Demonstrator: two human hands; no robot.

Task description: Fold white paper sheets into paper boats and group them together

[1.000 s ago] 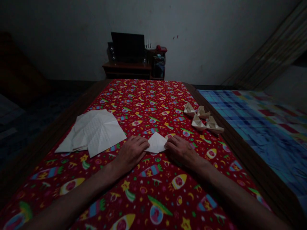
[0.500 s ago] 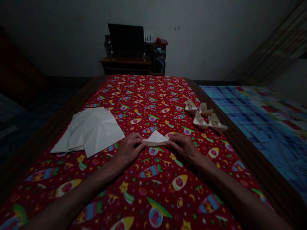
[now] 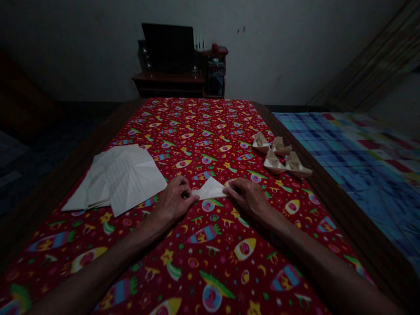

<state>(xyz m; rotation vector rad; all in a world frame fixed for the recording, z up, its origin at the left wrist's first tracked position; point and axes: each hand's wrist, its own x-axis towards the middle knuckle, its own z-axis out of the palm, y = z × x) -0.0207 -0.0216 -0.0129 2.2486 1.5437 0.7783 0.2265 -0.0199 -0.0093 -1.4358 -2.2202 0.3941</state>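
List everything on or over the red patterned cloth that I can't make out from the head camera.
Head view, all of it dim:
- Outer ends of the small folded white paper: covered by fingertips of the left hand and right hand; pinch or press is unclear.
- Writing on the loose white paper sheets: too small.
- Their count: they overlap.
- Undersides of the beige folded-paper boats: face the cloth.

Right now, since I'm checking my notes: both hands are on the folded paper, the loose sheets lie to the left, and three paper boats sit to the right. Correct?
Not three: the head view shows four paper boats to the right. The rest stands.
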